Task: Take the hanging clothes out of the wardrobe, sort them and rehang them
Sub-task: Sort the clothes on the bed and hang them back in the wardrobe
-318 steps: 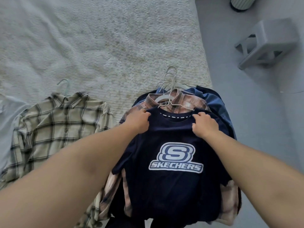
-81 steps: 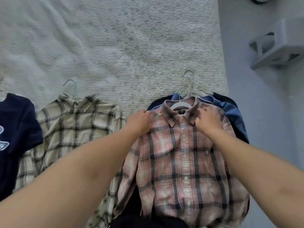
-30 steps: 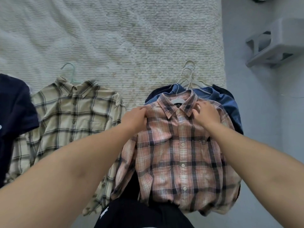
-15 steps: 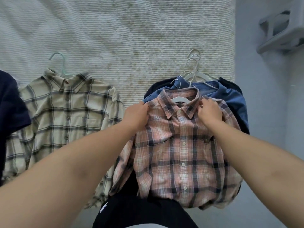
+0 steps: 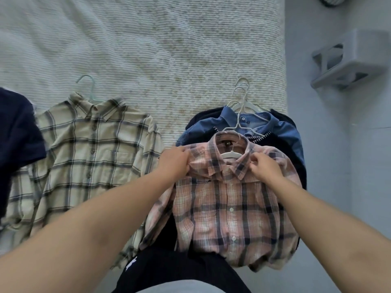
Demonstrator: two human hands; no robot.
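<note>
A pink plaid shirt (image 5: 230,210) on a white hanger (image 5: 231,155) is lifted off the top of a clothes pile at the bed's right edge. My left hand (image 5: 176,163) grips its left shoulder and my right hand (image 5: 264,167) pinches the right shoulder by the collar. Under it lie a blue denim shirt (image 5: 281,132) and dark garments with several white hangers (image 5: 243,98). A cream plaid shirt (image 5: 88,163) on a pale green hanger lies flat to the left. A navy T-shirt (image 5: 17,132) shows at the far left edge.
The white textured bedspread (image 5: 148,49) stretches behind the clothes. Right of the bed is grey floor with a grey step stool (image 5: 351,60). My dark trousers (image 5: 179,271) show at the bottom.
Both hands have raised the pink plaid shirt's shoulders toward me, uncovering the denim shirt's collar and more hangers. Earlier the navy T-shirt went from the pile to the far left.
</note>
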